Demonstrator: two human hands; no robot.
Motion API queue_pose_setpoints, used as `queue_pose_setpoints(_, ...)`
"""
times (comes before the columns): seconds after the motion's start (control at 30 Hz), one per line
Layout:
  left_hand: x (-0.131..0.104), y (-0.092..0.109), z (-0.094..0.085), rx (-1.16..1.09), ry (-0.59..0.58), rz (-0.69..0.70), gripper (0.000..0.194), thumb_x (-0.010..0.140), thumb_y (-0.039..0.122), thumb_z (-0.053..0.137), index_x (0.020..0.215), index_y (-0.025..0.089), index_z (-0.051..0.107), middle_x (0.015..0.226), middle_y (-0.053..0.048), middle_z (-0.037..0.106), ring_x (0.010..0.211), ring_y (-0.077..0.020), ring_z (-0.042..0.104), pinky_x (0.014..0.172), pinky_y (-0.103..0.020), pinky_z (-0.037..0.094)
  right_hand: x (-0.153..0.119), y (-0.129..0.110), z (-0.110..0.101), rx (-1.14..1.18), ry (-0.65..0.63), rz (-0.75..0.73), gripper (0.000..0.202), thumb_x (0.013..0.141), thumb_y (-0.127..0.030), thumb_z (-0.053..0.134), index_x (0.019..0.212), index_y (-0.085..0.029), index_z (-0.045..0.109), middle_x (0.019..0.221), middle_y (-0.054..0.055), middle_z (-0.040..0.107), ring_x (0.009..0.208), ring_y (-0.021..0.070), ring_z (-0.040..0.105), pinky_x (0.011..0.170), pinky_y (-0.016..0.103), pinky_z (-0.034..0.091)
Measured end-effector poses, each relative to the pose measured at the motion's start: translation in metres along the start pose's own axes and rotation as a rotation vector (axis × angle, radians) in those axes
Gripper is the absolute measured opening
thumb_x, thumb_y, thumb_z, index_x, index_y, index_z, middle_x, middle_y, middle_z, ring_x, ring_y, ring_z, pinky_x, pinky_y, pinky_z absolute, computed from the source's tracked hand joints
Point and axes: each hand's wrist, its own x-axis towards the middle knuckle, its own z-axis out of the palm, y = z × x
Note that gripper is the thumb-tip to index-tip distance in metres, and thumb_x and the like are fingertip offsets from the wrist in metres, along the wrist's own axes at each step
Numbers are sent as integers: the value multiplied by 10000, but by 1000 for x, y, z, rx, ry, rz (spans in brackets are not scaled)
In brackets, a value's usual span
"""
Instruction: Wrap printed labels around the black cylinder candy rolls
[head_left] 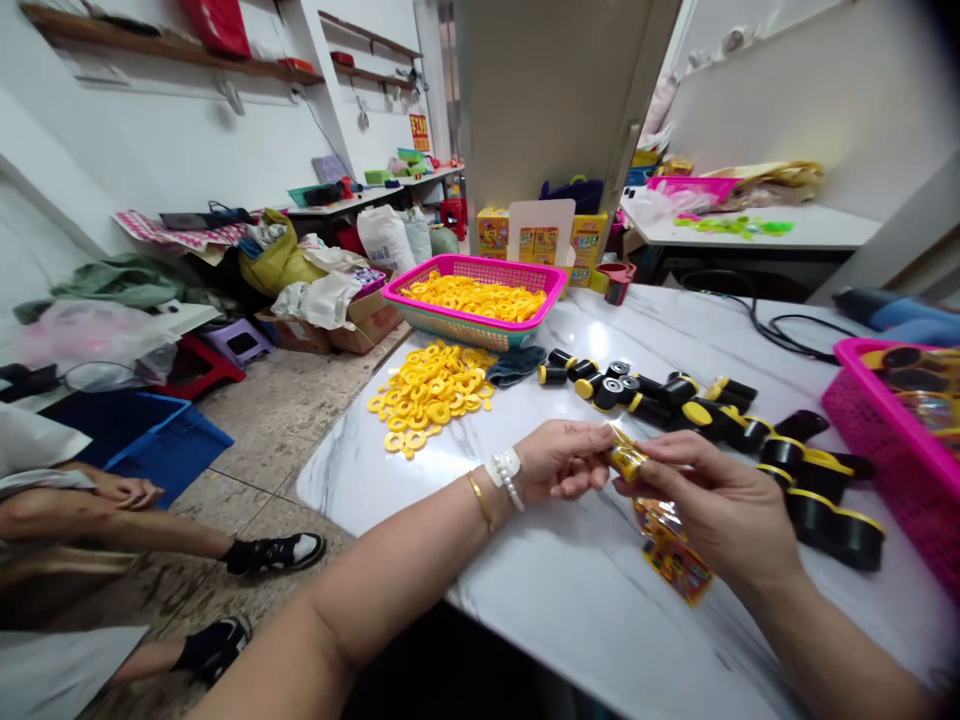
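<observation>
Both hands meet over the marble-patterned table (517,570). My left hand (566,460), fingers curled, pinches one end of a small shiny yellow packet (626,460). On its other side my right hand (712,490) grips the same packet between thumb and fingers. Beneath them lie printed yellow-and-red wrappers (675,562). Beyond the hands, black cylinders with yellow rims (656,405) spread across the table towards the right. A pile of yellow ring-shaped pieces (435,390) sits left of them, beside a dark cloth (516,366).
A pink-rimmed basket (555,290) of yellow pieces stands at the back. Another pink basket (885,440) holds wrapped items at the right edge, near a blue tool (907,315) and black cable. A seated person's legs (172,525) and a blue bin (161,440) are at left.
</observation>
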Motion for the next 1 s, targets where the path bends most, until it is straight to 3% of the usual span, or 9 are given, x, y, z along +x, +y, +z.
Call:
queue_pose_setpoints(0.07, 0, 1, 0, 8, 26, -29, 506, 762, 608, 701, 872, 124, 603, 529, 37, 587, 274, -35, 370, 287, -170, 190, 0, 2, 0, -10, 19, 26, 149, 757, -324, 814, 869, -246, 755, 925, 19, 658, 666, 174, 719, 628, 349, 671)
queue_pose_setpoints(0.17, 2, 0, -1, 19, 90, -75, 542, 799, 638, 646, 911, 108, 634, 514, 42, 567, 289, -33, 383, 300, -162, 210, 1, 7, 1, -92, -94, 73, 394, 768, -332, 802, 1145, -283, 699, 1092, 48, 666, 688, 162, 712, 614, 318, 653)
queue_pose_setpoints(0.27, 4, 0, 4, 38, 118, -84, 561, 807, 651, 626, 880, 96, 643, 476, 42, 532, 294, -35, 377, 305, -163, 218, 3, 9, 3, -238, -157, -40, 554, 772, -313, 789, 1300, -303, 619, 1263, 83, 607, 794, 173, 701, 632, 295, 634)
queue_pose_setpoints(0.33, 4, 1, 10, 65, 153, -52, 550, 794, 646, 643, 849, 99, 630, 447, 52, 499, 279, -34, 341, 293, -166, 197, 4, 6, 4, -368, -129, -171, 450, 801, -287, 748, 1242, -282, 660, 1224, 83, 625, 840, 180, 696, 655, 285, 623)
queue_pose_setpoints(0.47, 5, 5, 14, 113, 173, -17, 520, 784, 616, 671, 967, 138, 583, 586, 19, 607, 333, -43, 422, 311, -139, 256, 12, -4, 1, -632, -89, -359, 314, 820, -165, 636, 1119, -224, 709, 1055, 80, 712, 926, 198, 685, 719, 292, 602)
queue_pose_setpoints(0.63, 9, 3, 13, 207, 157, -4, 476, 759, 596, 698, 872, 164, 534, 599, 31, 592, 367, -47, 439, 326, -133, 281, 16, -8, 1, -755, -95, -370, 353, 809, -139, 603, 1145, -219, 672, 1038, 73, 728, 922, 198, 678, 758, 309, 578)
queue_pose_setpoints(0.73, 7, 1, 15, 278, 236, -16, 462, 764, 608, 664, 829, 175, 518, 547, 40, 568, 326, -53, 407, 303, -141, 225, 11, -8, 5, -805, -154, -386, 339, 795, -105, 596, 1111, -202, 669, 990, 71, 704, 915, 205, 661, 830, 335, 548)
queue_pose_setpoints(0.87, 10, 5, 11, 337, 329, 7, 423, 780, 586, 613, 825, 172, 538, 515, 36, 560, 294, -66, 381, 287, -162, 203, 9, -4, 0, -848, -188, -397, 365, 793, -85, 580, 1138, -187, 644, 974, 71, 681, 891, 205, 649, 811, 339, 544)
queue_pose_setpoints(1.0, 13, 14, 0, 315, 506, 120, 353, 803, 495, 592, 880, 151, 593, 495, 37, 546, 310, -61, 374, 321, -164, 227, 16, -9, -15, -880, -134, -486, 379, 793, -99, 581, 1161, -169, 637, 1035, 95, 702, 939, 220, 665, 846, 365, 553)
